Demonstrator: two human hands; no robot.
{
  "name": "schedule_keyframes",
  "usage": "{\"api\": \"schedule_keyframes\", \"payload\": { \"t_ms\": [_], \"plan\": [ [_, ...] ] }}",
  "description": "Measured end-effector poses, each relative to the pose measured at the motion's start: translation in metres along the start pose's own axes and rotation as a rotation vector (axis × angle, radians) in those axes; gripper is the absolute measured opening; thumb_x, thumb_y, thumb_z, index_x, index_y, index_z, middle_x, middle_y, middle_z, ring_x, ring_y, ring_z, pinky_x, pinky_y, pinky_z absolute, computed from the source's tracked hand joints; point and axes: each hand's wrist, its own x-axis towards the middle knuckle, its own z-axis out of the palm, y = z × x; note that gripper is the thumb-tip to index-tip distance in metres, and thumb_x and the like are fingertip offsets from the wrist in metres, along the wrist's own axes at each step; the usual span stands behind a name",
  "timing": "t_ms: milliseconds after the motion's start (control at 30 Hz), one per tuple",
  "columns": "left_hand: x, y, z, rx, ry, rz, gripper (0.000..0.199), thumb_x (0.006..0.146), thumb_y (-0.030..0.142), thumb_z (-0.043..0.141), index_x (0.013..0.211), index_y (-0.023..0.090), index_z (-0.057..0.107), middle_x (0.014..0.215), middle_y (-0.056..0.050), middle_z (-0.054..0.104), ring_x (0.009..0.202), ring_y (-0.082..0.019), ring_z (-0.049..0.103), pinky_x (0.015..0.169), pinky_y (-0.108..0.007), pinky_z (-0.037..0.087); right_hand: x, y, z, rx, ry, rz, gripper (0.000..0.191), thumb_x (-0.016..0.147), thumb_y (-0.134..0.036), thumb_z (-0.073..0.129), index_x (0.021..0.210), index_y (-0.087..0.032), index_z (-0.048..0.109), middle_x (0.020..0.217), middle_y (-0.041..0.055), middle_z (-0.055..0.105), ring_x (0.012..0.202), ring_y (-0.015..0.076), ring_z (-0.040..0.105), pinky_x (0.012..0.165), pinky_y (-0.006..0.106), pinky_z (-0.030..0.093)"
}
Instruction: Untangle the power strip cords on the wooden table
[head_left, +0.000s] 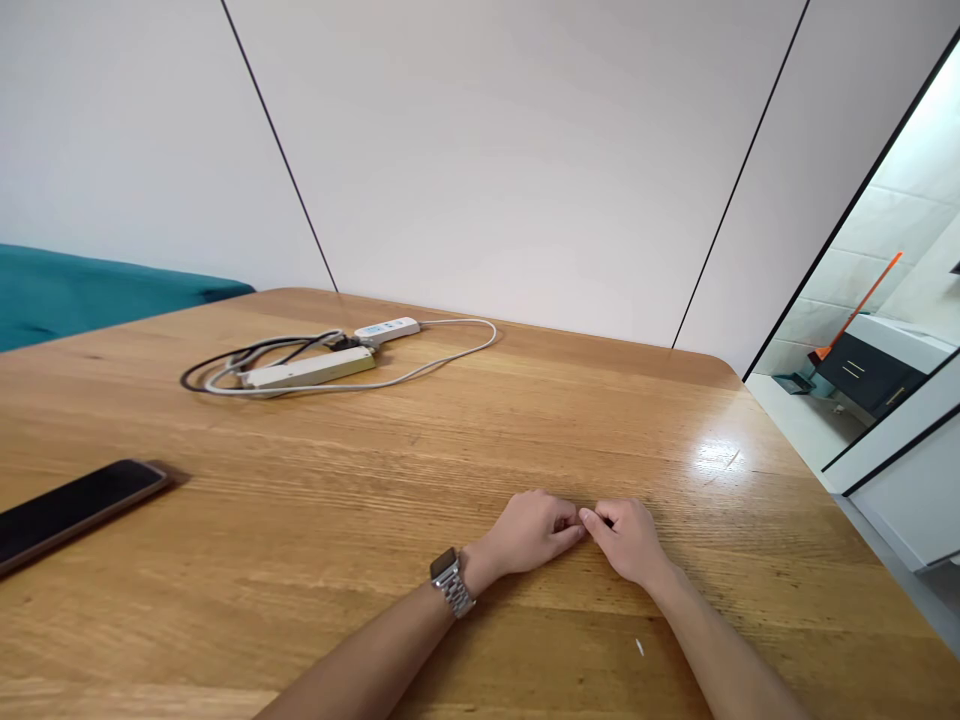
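My left hand (534, 532) rests on the wooden table (360, 570), its fingers curled and thumb pressed in. A watch with a metal band (450, 582) is round that wrist. Facing it, my right hand (628, 540) is closed too, with thumb and fingers bent inward. The fingertips of both hands meet in front of me. Whatever lies between them, if anything, is hidden or too small to make out. A tiny white sliver (640, 647) lies on the tabletop, nearer to me than the right hand.
A phone (82, 508) lies at the left. Further back are a long power strip (311, 370), a smaller white one (388, 331) and looped cables (442, 368). The white panelled wall (510, 170) meets the table's far edge. A teal seat (97, 295) stands far left; an orange-handled broom (859, 307) shows beyond the doorway.
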Motion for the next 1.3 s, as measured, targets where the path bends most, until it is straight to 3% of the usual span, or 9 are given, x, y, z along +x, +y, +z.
{"api": "schedule_keyframes", "payload": {
  "t_ms": [1300],
  "plan": [
    [0.0006,-0.0027,0.0024,-0.002,0.009,0.011,0.038,0.088,0.042,0.043,0.067,0.021,0.066,0.063,-0.001,0.066,0.052,-0.012,0.050,0.051,-0.025,0.021,0.0002,0.0007,0.0004,0.023,0.006,-0.004,0.044,0.086,-0.041,0.043,0.049,-0.019,0.034,0.046,-0.0040,0.038,0.047,0.0094,0.032,0.050,0.025,0.019]
  ]
}}
